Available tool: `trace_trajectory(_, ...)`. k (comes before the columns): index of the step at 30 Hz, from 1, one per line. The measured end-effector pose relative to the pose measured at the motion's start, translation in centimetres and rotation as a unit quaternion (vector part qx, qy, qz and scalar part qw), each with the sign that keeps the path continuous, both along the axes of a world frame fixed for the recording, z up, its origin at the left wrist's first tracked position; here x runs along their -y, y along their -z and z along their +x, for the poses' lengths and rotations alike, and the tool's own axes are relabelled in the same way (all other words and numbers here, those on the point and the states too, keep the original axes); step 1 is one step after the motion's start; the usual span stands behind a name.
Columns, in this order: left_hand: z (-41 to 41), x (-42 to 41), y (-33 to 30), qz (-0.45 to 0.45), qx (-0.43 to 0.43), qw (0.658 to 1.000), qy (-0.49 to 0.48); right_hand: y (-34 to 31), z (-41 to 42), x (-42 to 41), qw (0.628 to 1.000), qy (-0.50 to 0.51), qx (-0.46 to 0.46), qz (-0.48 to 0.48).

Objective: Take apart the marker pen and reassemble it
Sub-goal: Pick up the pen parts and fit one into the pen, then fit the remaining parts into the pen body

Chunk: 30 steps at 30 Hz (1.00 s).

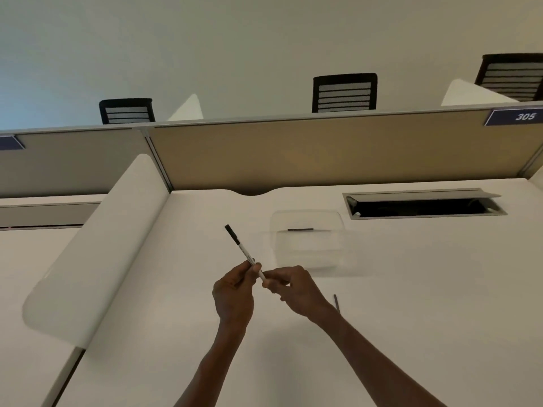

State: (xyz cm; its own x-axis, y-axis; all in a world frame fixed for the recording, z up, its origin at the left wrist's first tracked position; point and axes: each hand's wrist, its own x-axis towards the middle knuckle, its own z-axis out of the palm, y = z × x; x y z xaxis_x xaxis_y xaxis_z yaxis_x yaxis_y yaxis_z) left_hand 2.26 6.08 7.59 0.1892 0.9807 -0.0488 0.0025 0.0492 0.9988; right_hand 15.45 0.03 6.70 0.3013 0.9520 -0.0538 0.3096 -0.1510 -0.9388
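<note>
A slim white marker pen (242, 251) with a black cap at its far end points up and to the left above the white desk (411, 289). My left hand (233, 292) grips the barrel near its lower part. My right hand (293, 290) pinches the pen's near end with curled fingers; that end is hidden by the fingertips. A thin dark rod (337, 304), perhaps a part of the pen, lies on the desk just right of my right wrist.
A clear plastic tray (308, 242) with a dark strip in it sits behind the hands. An open cable hatch (423, 205) is at the back right. A beige partition (323, 154) closes the back, a white divider (97, 248) the left. Chairs stand beyond.
</note>
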Motion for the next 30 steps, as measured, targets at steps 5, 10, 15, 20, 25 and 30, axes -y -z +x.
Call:
trace_trajectory(5, -0.8, 0.7, -0.6, 0.014, -0.005, 1.000, 0.015, -0.7, -1.1, 0.9, 0.995, 0.062, -0.078, 0.015)
trace_trajectory(10, -1.7, 0.7, -0.4, 0.037, -0.129, 0.990, 0.040, -0.5, -0.8, 1.3, 0.992, 0.117, -0.037, 0.004)
trace_trajectory(15, -2.4, 1.3, -0.3, 0.127, -0.200, 0.970, 0.048, -0.3, 0.0, 1.7, 0.984, 0.129, 0.122, 0.009)
trace_trajectory(20, -2.7, 1.9, -0.5, 0.314, -0.240, 0.915, 0.082, -0.3, -0.1, 2.2, 0.972, 0.100, 0.214, 0.018)
trace_trajectory(25, -2.6, 2.0, -0.1, 0.388, -0.295, 0.862, 0.141, -1.4, -0.3, 2.0, 0.966, 0.069, 0.244, 0.049)
trace_trajectory(30, -2.9, 1.6, 0.0, 0.388, -0.249, 0.874, 0.155, -2.3, -0.6, 1.9, 0.965, 0.043, 0.248, 0.070)
